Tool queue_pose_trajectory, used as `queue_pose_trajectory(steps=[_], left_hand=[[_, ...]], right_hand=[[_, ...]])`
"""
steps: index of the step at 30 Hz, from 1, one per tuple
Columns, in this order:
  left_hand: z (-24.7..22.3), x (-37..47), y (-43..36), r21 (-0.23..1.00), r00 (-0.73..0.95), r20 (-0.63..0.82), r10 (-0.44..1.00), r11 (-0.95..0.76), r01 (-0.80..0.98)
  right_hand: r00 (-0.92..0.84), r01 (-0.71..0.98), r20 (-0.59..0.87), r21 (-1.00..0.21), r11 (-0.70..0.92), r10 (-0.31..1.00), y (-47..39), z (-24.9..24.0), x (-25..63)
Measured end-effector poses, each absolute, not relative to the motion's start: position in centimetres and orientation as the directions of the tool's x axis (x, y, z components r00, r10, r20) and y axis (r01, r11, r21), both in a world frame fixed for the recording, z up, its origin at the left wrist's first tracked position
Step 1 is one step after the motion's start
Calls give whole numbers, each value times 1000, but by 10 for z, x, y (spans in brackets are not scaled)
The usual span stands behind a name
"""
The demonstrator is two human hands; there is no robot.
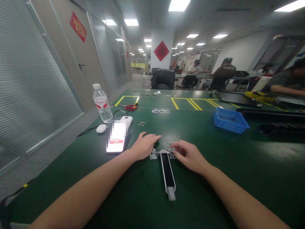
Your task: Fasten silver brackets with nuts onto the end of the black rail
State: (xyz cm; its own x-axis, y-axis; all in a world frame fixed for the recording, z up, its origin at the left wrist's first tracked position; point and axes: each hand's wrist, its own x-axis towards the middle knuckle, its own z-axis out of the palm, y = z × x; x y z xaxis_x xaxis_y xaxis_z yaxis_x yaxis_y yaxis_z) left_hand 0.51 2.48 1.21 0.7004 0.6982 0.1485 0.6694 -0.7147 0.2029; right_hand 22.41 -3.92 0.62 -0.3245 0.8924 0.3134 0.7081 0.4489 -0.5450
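Note:
A long black strip in a white frame (168, 171) lies on the green table, with a pale tab at its near end and metal brackets at its far end. My left hand (145, 145) rests beside the left bracket (153, 154), its fingers stretched out and holding nothing. At the right bracket, my right hand (187, 154) has its thumb and fingers curled together; the bracket is partly hidden by the fingertips. Several small metal rings (141, 123) lie beyond my left hand.
A lit phone (117, 136), a white mouse (101, 128) and a water bottle (103, 105) stand left. Red-handled scissors (131, 107) and white small parts (160, 111) lie farther back. A blue bin (230, 120) is at right. People sit in the background.

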Motion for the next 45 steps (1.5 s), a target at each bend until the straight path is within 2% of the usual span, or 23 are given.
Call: queue_pose_trajectory(steps=[6,9,11,15,18,21,25,32,40,45], left_hand=[[20,-3,23,187,640,195,743,-669,720],[22,-9,22,252,626,213,750,-662,706],[24,-10,18,352,607,250,754,-655,669],[28,-3,2,670,535,331,778,-593,447],[29,7,-12,879,525,262,810,-425,217],[28,16,-23,967,531,195,825,-253,38],[25,20,-28,991,535,129,835,-92,-95],[25,20,-28,987,544,61,837,31,-159],[23,19,-27,987,532,103,840,-20,-159],[24,18,-28,993,550,113,827,-76,-91]], right_hand=[[-330,700,320,-549,457,888,-39,5,225],[-333,697,331,-545,467,883,-39,6,225],[-332,690,353,-542,480,875,-40,7,225],[-336,636,447,-542,550,829,-44,11,223],[-348,561,533,-541,627,771,-48,15,218],[-366,492,606,-518,700,706,-52,17,213],[-371,427,669,-493,758,644,-58,22,207],[-333,430,702,-481,764,629,-62,27,204],[-320,424,693,-504,752,646,-61,28,204],[-329,423,668,-527,737,667,-61,27,204]])
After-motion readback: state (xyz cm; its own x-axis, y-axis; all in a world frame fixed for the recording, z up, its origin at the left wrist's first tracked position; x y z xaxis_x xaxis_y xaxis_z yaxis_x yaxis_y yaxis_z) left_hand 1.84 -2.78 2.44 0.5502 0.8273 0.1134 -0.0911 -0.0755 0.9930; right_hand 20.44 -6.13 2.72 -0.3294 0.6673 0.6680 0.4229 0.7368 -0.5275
